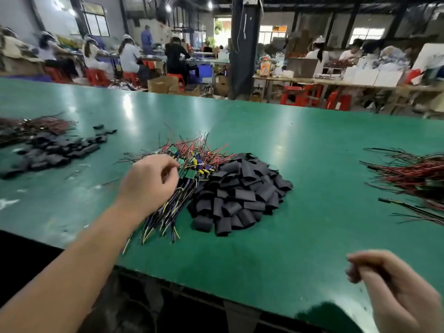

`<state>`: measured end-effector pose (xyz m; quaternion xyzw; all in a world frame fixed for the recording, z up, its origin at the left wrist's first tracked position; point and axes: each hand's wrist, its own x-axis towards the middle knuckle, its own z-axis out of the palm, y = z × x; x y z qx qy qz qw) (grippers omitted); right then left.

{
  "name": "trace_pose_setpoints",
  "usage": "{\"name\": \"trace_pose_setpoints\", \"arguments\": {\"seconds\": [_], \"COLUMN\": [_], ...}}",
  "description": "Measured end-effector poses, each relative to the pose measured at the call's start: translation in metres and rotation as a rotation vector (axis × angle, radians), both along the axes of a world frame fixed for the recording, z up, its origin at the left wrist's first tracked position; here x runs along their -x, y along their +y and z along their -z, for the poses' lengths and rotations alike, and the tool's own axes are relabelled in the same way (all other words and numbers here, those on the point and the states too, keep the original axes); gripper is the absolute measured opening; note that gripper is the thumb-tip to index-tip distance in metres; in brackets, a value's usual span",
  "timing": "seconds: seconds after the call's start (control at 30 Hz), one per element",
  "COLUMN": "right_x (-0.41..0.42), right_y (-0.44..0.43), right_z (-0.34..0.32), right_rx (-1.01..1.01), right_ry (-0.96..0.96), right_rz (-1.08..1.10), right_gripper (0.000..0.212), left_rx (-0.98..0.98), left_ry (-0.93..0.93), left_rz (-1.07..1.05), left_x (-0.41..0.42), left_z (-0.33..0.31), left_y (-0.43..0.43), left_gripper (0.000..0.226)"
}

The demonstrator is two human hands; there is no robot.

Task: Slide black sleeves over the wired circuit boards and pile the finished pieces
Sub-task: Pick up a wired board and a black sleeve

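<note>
Circuit boards (189, 162) with tangled wires lie heaped mid-worktop (264, 248), touching the black sleeves (240, 195) piled on their right. The left hand (149, 183) curls its fingers into the boards, and whether it pinches one is hidden. The right hand (394, 289), blurred at the near edge, hangs loosely curled and empty.

A workshop around a green tabletop (288, 131)

Beyond its far edge, workers (129, 56) sit at long benches on red stools (300, 94). An open cardboard box (163, 84) sits on the floor near a dark pillar (243, 44), and white boxes (365, 75) crowd the right-hand bench.
</note>
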<state>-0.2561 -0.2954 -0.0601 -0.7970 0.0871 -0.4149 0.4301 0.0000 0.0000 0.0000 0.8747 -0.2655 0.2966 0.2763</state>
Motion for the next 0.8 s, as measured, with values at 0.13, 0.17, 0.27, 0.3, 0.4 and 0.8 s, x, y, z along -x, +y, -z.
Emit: {"name": "trace_pose_setpoints", "arguments": {"seconds": [0.13,0.17,0.27,0.3,0.4,0.8], "right_x": [-0.059,-0.069,-0.093,-0.099,-0.116,-0.127], "right_y": [0.035,0.035,0.041,0.042,0.04,0.038], "right_z": [0.0,0.002,0.001,0.002,0.003,0.017], "right_rx": [0.036,0.03,0.04,0.037,0.001,-0.05], "right_ry": [0.091,0.123,0.185,0.206,0.259,0.326], "right_rz": [-0.153,-0.186,-0.236,-0.257,-0.28,-0.266], "right_gripper": [0.034,0.034,0.033,0.034,0.048,0.049], "left_rx": [-0.358,-0.386,-0.306,-0.278,-0.138,-0.222], "left_ry": [0.285,0.324,0.396,0.389,0.394,0.383], "left_rz": [-0.19,-0.213,-0.251,-0.259,-0.214,-0.316], "left_x": [-0.045,-0.053,-0.064,-0.067,-0.068,-0.071], "left_z": [0.007,0.011,0.022,0.025,0.031,0.028], "left_y": [-0.038,-0.043,-0.048,-0.05,-0.048,-0.035], "left_gripper": [0.027,0.03,0.033,0.034,0.036,0.015]}}
